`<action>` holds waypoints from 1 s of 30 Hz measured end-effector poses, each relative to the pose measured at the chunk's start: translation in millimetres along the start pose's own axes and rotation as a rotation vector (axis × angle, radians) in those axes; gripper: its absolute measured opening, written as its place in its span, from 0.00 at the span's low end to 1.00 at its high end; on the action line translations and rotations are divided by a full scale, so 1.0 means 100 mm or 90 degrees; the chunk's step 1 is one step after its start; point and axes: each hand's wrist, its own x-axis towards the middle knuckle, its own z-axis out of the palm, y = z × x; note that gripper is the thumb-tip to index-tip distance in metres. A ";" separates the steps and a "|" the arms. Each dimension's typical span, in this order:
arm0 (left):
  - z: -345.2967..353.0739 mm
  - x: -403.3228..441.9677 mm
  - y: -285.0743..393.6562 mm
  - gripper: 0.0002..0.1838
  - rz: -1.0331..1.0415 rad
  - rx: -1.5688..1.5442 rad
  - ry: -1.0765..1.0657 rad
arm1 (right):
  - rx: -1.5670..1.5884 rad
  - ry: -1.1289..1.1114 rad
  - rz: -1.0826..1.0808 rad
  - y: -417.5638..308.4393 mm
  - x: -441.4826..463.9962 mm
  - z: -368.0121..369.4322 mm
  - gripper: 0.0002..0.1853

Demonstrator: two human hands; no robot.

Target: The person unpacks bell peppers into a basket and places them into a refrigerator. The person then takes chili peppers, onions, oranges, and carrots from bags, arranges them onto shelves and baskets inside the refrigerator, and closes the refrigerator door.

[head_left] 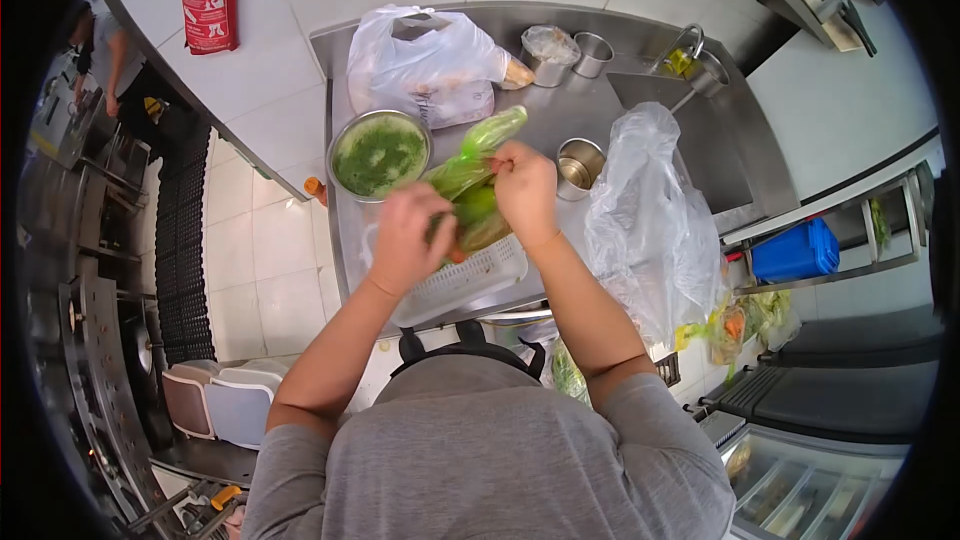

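Observation:
A translucent green plastic bag (480, 202) hangs over the white perforated basket (455, 290), with leafy greens and a small orange bit showing at its lower end. My right hand (526, 192) is closed in a pinch on the gathered upper part of the bag. On the bag's other side, my left hand (410, 232) has curled fingers against the plastic, slightly blurred by motion. Just beyond my left hand stands a steel pot (378, 155) of green, frothy, finely chopped matter. A steel cup (579, 168) is close to my right hand.
A white carrier bag (425, 60) sits at the back of the steel counter, beside a small container (549, 55) with plastic over it and another steel cup (593, 55). Crumpled clear plastic (645, 220) lies at right, before the sink (715, 160). A person (115, 60) stands far left.

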 end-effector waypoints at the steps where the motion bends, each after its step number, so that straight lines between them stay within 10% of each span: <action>1: 0.05 0.00 0.08 0.23 0.049 -0.028 -0.038 | 0.023 -0.006 0.029 0.03 0.02 0.00 0.06; 14: -0.08 -0.38 0.03 0.08 0.102 0.177 -0.234 | 0.487 -0.229 0.458 0.28 0.32 -0.25 0.09; 20: -0.14 -0.55 0.09 0.09 0.106 0.256 -0.202 | 0.720 -0.224 0.243 -0.12 0.50 -0.33 0.08; 23: -0.08 -0.70 0.06 0.09 0.053 0.272 -0.240 | 0.318 -0.020 -0.247 -0.28 0.34 -0.25 0.09; 27: 0.01 -1.15 -0.24 0.11 -0.281 0.006 -0.250 | -0.019 -0.487 -0.450 0.45 -0.63 0.30 0.02; 30: -0.01 -1.08 -0.38 0.12 -0.431 -0.112 -0.110 | 0.085 -0.579 -0.462 0.51 -1.01 0.33 0.13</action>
